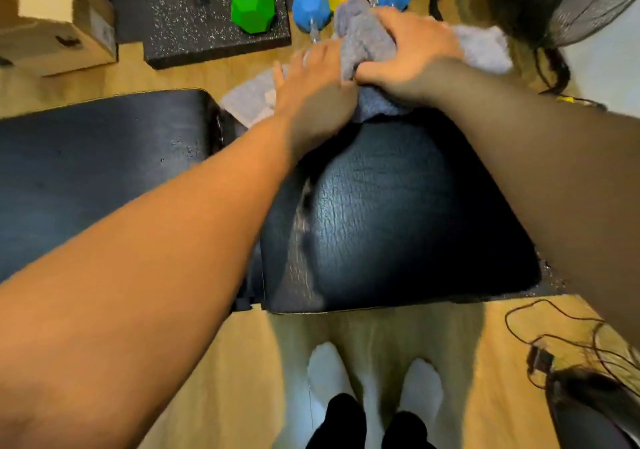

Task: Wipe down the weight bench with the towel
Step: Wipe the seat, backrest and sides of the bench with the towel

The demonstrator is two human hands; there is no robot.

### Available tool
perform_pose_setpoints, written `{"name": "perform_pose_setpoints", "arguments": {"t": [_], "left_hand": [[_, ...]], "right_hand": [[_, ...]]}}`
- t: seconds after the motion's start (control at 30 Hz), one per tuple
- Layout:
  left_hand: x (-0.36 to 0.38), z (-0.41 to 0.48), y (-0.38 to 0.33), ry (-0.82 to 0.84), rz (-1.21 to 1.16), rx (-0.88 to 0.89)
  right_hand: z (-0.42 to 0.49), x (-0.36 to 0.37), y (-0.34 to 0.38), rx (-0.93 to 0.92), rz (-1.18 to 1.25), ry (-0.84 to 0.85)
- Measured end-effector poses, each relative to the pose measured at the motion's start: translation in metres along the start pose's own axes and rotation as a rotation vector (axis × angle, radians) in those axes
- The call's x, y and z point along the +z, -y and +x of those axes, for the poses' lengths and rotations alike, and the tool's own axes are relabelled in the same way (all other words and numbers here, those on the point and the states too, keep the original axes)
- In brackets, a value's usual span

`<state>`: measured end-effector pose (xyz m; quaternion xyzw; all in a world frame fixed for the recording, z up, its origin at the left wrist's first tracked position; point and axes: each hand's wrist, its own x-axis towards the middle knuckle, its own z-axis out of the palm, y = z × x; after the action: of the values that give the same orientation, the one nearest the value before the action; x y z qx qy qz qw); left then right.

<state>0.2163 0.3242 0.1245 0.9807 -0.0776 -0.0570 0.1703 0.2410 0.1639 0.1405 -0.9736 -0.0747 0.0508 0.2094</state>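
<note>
Towel (367,43), grey and bunched, lies along the far edge of the black counter (398,213), its long axis running left to right. The left hand (311,95) presses flat on it; the right hand (412,53) grips its bunched middle.

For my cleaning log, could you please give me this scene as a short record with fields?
towel: grey, bunched at the bench's far edge
bench: black, two pads, pale streaked patch on the right pad
left hand: pressing flat on the towel
right hand: gripping a bunch of the towel
floor beyond: coloured dumbbells
</note>
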Motion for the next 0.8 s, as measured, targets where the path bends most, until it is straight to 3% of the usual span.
{"name": "perform_pose_setpoints", "arguments": {"t": [0.1, 0.23, 0.4, 0.63, 0.73, 0.8], "left_hand": [[0.011, -0.010, -0.041, 0.055, 0.071, 0.007], [0.020, -0.042, -0.065, 0.070, 0.031, 0.095], [0.035, -0.116, -0.076, 0.005, -0.043, 0.164], [0.045, -0.253, -0.070, -0.074, -0.304, -0.028], [0.042, -0.297, -0.040, -0.188, -0.478, -0.199], [0.030, -0.309, -0.014, -0.235, -0.745, -0.332]], "right_hand": [[-0.023, -0.013, -0.027, 0.044, 0.010, -0.064], [-0.071, -0.015, -0.045, 0.249, 0.171, -0.056], [-0.153, -0.005, -0.031, 0.293, 0.027, -0.047], [-0.262, 0.036, 0.036, 0.195, -0.149, -0.105], [-0.280, 0.061, 0.083, 0.015, -0.106, -0.060], [-0.274, 0.075, 0.111, -0.154, -0.112, 0.013]]}}
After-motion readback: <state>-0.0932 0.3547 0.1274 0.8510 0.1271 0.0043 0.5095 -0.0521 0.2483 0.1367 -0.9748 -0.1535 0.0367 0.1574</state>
